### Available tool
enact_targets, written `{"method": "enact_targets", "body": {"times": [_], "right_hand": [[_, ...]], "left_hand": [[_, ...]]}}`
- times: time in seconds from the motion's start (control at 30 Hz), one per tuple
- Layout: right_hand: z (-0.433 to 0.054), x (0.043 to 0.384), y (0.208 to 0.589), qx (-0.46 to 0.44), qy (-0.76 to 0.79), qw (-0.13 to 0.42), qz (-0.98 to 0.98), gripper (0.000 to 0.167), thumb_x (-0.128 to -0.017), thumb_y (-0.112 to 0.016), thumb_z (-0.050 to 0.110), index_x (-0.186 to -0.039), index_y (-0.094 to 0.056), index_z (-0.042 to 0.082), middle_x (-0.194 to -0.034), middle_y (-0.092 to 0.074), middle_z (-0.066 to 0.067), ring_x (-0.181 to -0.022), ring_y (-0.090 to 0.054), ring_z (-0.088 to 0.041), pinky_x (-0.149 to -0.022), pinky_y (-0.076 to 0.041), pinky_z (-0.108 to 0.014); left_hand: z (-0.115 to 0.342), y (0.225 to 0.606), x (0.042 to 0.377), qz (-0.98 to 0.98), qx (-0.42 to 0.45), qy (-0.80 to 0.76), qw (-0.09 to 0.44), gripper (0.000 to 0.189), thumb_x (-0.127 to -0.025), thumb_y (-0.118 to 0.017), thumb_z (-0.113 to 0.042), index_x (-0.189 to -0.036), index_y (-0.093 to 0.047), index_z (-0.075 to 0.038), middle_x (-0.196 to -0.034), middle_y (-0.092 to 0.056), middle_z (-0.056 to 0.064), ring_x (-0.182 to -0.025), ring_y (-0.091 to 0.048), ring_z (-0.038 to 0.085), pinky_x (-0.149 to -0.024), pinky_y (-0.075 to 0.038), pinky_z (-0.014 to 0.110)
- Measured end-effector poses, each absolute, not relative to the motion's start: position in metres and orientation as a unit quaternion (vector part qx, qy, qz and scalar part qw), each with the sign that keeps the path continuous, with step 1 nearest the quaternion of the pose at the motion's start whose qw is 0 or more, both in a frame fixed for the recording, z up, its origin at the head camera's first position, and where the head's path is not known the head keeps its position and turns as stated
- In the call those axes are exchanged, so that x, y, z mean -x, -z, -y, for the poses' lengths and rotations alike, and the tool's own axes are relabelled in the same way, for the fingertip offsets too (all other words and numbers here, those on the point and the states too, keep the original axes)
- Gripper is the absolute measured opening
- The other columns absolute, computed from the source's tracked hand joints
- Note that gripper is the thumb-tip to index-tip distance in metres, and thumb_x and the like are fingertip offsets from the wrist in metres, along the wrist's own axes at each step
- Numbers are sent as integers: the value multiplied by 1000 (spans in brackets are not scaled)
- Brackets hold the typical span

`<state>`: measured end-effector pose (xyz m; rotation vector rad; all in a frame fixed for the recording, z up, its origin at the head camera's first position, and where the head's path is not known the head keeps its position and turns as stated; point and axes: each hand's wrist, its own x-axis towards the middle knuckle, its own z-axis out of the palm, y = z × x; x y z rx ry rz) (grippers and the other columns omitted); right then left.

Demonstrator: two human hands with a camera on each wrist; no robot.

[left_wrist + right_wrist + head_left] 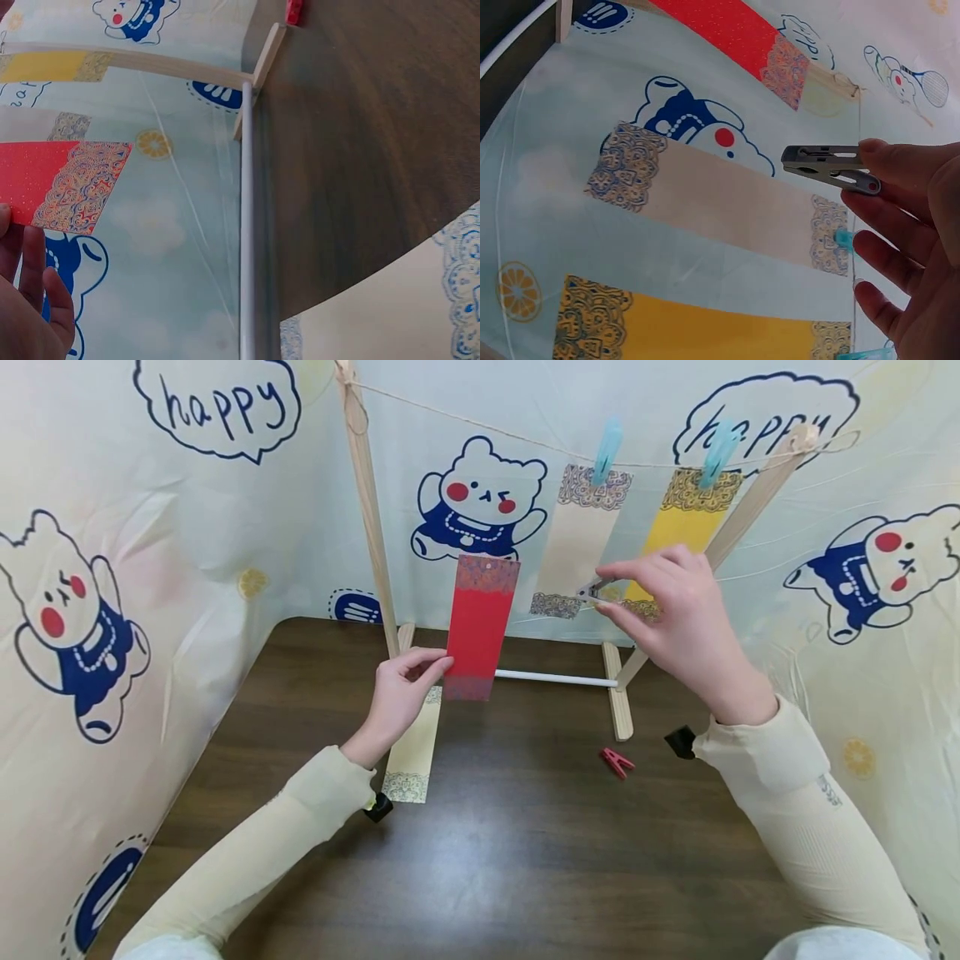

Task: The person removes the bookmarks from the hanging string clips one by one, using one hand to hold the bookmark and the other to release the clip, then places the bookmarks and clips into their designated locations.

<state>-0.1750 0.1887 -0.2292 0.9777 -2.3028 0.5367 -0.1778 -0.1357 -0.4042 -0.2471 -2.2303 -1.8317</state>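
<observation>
My left hand pinches a red paper strip by its left edge, holding it upright below the string; both its ends carry a lace-like pattern. Between the thumb and fingers of my right hand is a grey clothespin, pointing left in the head view. It appears in front of a cream strip that hangs from the string by a blue clothespin. Further right, a yellow strip hangs from another blue clothespin, partly covered by my right hand.
A wooden stand holds up the string, with a left post, a right post and a white bar low down. On the brown table lie a pale yellow strip and a red clothespin. A patterned curtain surrounds it.
</observation>
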Motion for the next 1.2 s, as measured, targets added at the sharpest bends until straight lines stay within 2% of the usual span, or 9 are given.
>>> {"method": "enact_targets", "body": {"times": [0.1,0.3,0.77,1.03,1.2], "right_hand": [[-191,175,235,-359,-199,285,866,36,-87,-84,3,-121,-73,-1,-109,-75,-19,-97,-53,-37,-81,-32,-46],[-199,173,249,-344,-199,277,875,38,-86,-83,0,-123,-72,0,-110,-74,-19,-98,-56,-36,-79,-32,-45],[-218,163,284,-317,-189,257,894,40,-85,-83,2,-123,-72,2,-112,-74,-16,-94,-61,-34,-79,-33,-44],[-226,161,306,-316,-182,242,899,38,-86,-81,2,-123,-70,2,-112,-75,-15,-94,-64,-33,-87,-39,-51],[-230,158,319,-306,-173,223,909,38,-86,-81,3,-122,-70,1,-111,-75,-15,-94,-66,-33,-86,-40,-51]], "left_hand": [[136,407,176,770,82,622,118,23,-98,-71,-6,-119,-75,5,-111,-73,24,-86,-62,21,-72,-49,16],[137,412,171,770,88,619,130,20,-97,-75,-10,-114,-78,1,-105,-75,20,-82,-60,13,-71,-48,17],[141,426,162,758,91,634,124,21,-96,-77,-12,-113,-79,-1,-106,-76,19,-87,-64,17,-75,-51,17],[145,430,155,768,92,622,125,17,-95,-77,-11,-109,-80,-2,-101,-76,17,-82,-63,9,-75,-52,22],[148,433,151,772,90,618,117,18,-96,-77,-12,-110,-80,-2,-100,-76,17,-82,-63,12,-76,-53,25]]}}
